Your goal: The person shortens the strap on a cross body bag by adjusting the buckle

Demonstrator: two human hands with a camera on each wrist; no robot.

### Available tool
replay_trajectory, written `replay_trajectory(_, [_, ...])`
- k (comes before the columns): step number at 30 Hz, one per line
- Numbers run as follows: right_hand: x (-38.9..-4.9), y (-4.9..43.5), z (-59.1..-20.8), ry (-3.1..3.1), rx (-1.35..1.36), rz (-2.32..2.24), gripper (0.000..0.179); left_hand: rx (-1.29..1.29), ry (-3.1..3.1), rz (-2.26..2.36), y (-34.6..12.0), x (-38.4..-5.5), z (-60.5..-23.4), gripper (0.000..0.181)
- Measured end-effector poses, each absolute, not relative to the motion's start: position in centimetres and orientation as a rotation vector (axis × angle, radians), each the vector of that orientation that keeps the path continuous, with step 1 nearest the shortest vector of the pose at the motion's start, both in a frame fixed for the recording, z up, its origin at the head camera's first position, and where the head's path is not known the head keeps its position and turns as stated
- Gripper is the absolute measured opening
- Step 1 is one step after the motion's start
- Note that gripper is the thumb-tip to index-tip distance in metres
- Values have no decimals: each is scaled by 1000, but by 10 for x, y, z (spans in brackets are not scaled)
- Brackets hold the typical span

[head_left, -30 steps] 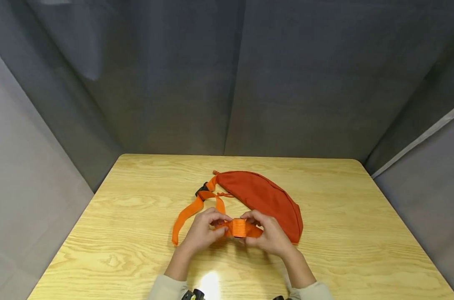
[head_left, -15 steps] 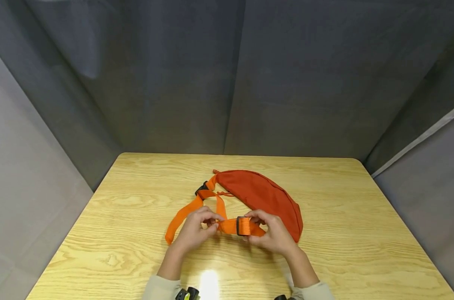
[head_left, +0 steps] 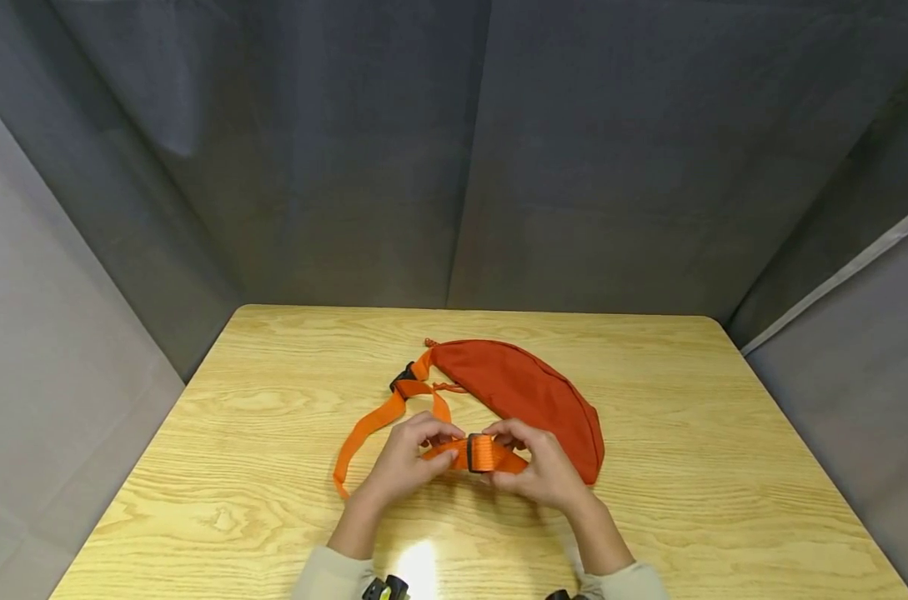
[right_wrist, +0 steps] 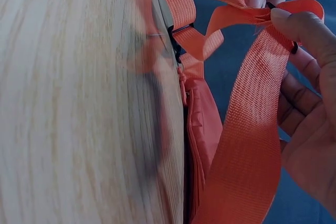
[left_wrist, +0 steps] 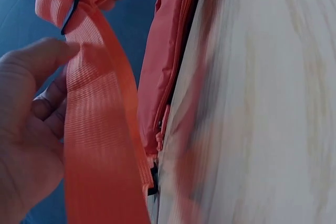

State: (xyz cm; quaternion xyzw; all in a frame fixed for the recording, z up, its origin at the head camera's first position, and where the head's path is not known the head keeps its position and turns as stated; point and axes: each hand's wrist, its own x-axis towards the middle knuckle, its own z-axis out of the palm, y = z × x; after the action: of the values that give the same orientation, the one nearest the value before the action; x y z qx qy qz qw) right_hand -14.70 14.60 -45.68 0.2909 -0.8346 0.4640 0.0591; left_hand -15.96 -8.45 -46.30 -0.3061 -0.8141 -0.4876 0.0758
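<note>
An orange strap (head_left: pixel 368 424) curls beside a black clip (head_left: pixel 403 377). The left hand (head_left: pixel 404 460) holds the strap in a narrow grip; a black slider (head_left: pixel 470 454) sits between the 2 hands. The right hand (head_left: pixel 541 468) pinches the strap too, near the red bag (head_left: pixel 526 390) on the worktop (head_left: pixel 236 433).

The strap (left_wrist: pixel 100 135) — in both wrist views — is cut off.

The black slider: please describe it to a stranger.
On the table lies a red bag. In front, the left hand and right hand hold its orange strap; the slider between them is a thin black frame, unlike the chunkier clip behind.
</note>
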Motion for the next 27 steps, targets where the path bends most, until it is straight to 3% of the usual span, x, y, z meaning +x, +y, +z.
replay_trajectory(27, [-148,148,-454,-2541,840,1382,49,-908,-2452,-1459,-96,-161,-463,20])
